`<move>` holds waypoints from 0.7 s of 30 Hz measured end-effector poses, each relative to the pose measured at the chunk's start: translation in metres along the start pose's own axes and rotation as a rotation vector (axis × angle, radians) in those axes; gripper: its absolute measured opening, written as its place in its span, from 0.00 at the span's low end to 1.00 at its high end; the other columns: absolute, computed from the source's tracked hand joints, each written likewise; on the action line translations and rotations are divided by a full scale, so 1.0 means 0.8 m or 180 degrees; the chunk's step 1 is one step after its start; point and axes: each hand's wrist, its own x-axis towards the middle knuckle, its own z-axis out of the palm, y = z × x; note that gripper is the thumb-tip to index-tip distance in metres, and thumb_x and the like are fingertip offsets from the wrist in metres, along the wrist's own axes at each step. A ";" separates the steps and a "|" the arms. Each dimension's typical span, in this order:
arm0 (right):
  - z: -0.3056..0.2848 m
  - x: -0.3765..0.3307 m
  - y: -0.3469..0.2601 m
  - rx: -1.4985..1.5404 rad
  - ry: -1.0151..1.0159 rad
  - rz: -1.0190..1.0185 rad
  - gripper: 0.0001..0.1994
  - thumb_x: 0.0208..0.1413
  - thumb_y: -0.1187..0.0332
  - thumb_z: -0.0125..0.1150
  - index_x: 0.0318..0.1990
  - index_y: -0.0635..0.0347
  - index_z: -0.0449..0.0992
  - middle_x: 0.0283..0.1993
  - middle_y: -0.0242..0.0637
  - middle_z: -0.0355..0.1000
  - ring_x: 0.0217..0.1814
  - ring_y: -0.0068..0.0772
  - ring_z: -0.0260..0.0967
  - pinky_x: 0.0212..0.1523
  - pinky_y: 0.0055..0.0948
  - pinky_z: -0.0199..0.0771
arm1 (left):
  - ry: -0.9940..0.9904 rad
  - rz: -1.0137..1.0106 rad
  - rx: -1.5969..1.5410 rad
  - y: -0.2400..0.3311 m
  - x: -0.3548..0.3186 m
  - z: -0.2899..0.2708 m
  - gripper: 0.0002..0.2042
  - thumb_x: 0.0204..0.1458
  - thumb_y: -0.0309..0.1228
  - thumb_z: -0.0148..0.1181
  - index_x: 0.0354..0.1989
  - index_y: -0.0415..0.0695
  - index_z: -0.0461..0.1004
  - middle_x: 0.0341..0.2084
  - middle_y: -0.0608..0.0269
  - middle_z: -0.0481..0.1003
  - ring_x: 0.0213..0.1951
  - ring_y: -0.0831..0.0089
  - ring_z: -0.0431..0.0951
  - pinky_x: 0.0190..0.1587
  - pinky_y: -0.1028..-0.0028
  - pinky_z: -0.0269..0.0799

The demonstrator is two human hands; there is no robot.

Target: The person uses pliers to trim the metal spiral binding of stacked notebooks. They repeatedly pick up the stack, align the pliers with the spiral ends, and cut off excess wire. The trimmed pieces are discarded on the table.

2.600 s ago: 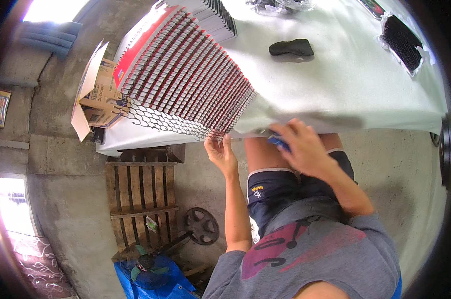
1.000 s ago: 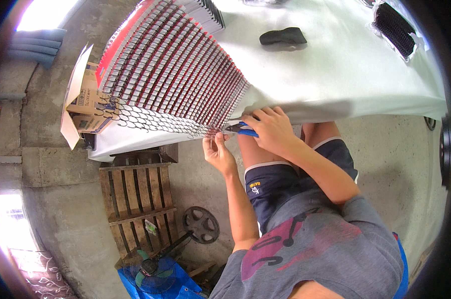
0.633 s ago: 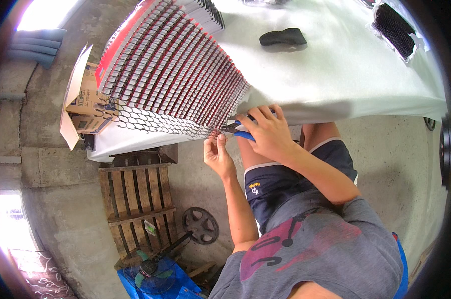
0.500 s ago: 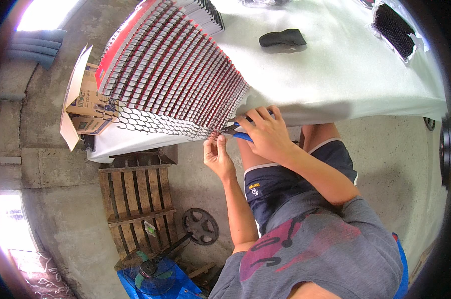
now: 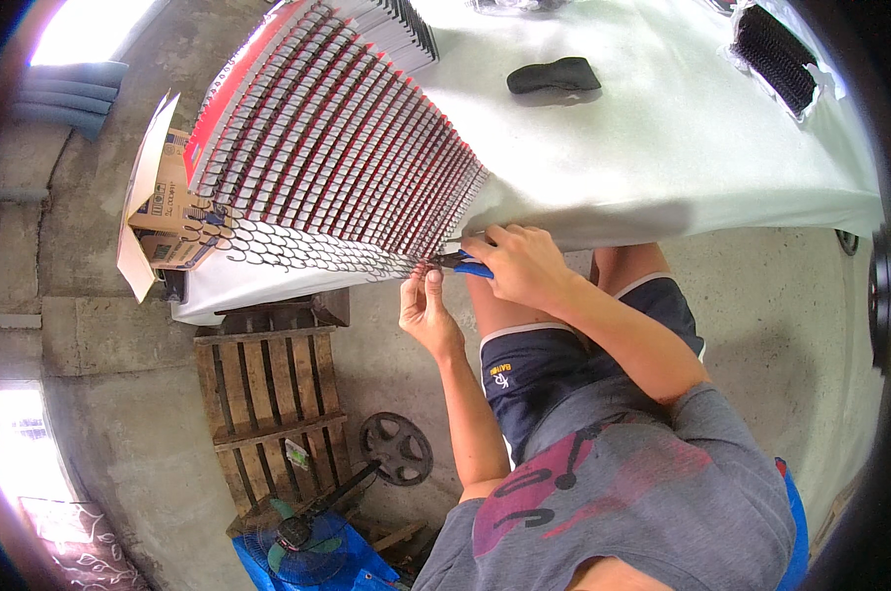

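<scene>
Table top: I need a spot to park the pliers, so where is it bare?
The white table is bare between the black block and the near edge, and right of it up to the black comb piece. The left half is crowded: the fanned rows of wire bindings and the cardboard box, where both hands work.

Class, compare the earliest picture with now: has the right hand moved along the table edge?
Yes. The right hand has shifted left along the table edge, nearer the left hand.

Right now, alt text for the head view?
Right hand grips blue-handled pliers at the corner of a red-and-grey fanned stack on a white table; left hand pinches the wire edge below.
</scene>
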 end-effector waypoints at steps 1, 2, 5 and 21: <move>0.000 0.000 0.000 0.0012 -0.0002 0.0011 0.13 0.42 0.68 0.59 0.39 0.53 0.75 0.30 0.38 0.71 0.37 0.43 0.72 0.38 0.39 0.70 | -0.0059 0.0040 0.0033 0.001 -0.001 -0.001 0.12 0.53 0.25 0.58 0.44 0.31 0.70 0.35 0.60 0.73 0.37 0.76 0.73 0.44 0.75 0.71; 0.000 0.000 0.000 0.0024 -0.0004 0.0021 0.14 0.41 0.68 0.59 0.40 0.53 0.75 0.31 0.38 0.71 0.37 0.42 0.72 0.38 0.38 0.70 | -0.0117 0.0080 0.0066 0.001 -0.001 -0.002 0.13 0.53 0.25 0.58 0.45 0.31 0.70 0.35 0.61 0.73 0.37 0.76 0.73 0.44 0.75 0.71; -0.001 -0.003 0.002 -0.0059 0.0130 -0.0041 0.19 0.39 0.68 0.62 0.44 0.51 0.73 0.35 0.37 0.70 0.41 0.40 0.70 0.40 0.37 0.67 | -0.0063 0.0124 -0.0059 0.012 -0.007 0.006 0.15 0.55 0.26 0.56 0.48 0.33 0.67 0.32 0.64 0.71 0.35 0.77 0.72 0.43 0.75 0.71; -0.016 0.000 -0.013 -0.0282 0.0321 -0.0164 0.22 0.34 0.68 0.66 0.43 0.53 0.72 0.39 0.36 0.68 0.46 0.37 0.64 0.47 0.41 0.60 | -0.0239 -0.0086 0.0078 0.018 -0.001 -0.003 0.08 0.57 0.29 0.53 0.39 0.36 0.70 0.33 0.65 0.70 0.34 0.79 0.72 0.42 0.75 0.71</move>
